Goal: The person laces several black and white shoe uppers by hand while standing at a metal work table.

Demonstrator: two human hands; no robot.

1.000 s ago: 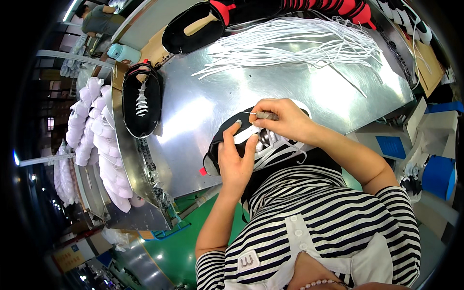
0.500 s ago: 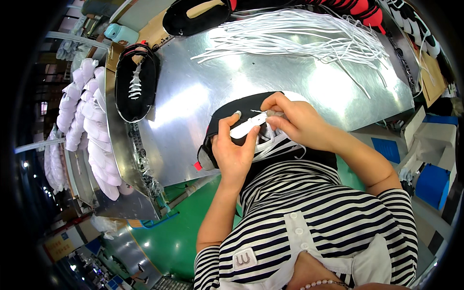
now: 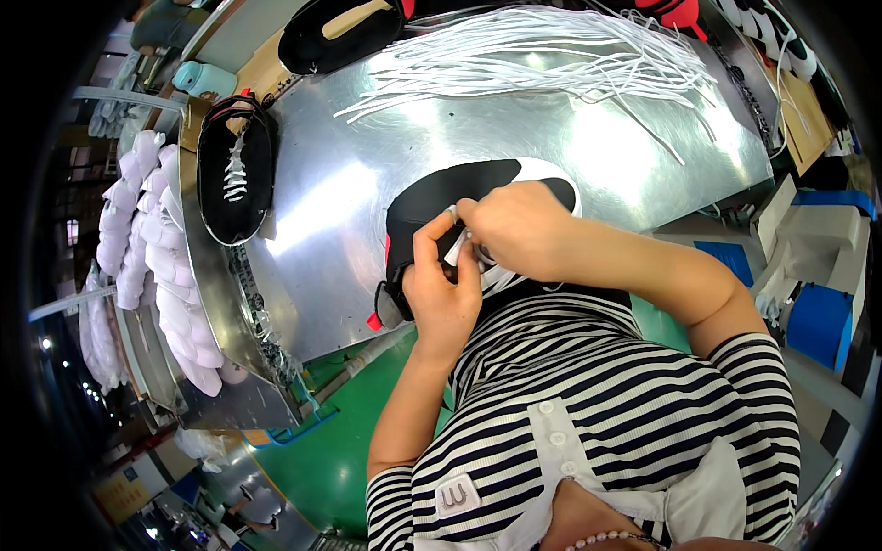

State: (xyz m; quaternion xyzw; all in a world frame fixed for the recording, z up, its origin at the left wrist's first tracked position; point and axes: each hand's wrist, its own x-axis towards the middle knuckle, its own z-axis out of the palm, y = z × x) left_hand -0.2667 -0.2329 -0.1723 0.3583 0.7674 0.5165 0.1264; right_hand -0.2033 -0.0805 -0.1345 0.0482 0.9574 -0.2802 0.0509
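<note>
A black and white shoe upper (image 3: 441, 188) lies at the near edge of the metal table, against my striped shirt. Its white laces (image 3: 496, 277) cross the opening below my fingers. My left hand (image 3: 439, 292) pinches a white strip (image 3: 454, 251) on the upper between thumb and fingers. Close against it, my right hand (image 3: 522, 231) is closed, its fingertips meeting the left ones over the strip. Its back is turned up, so what those fingers hold is hidden.
Loose white shoelaces (image 3: 551, 60) spread over the far side of the metal table (image 3: 322, 147). A laced black upper (image 3: 235, 170) rests at the left edge, another black upper (image 3: 340, 37) behind. White padded pieces (image 3: 165, 266) hang at left; a light-blue bottle (image 3: 204, 80) stands far left.
My right hand has moved left and turned over, its back now covering much of the white strip. The left hand keeps its pinch. The whole view has shifted slightly.
</note>
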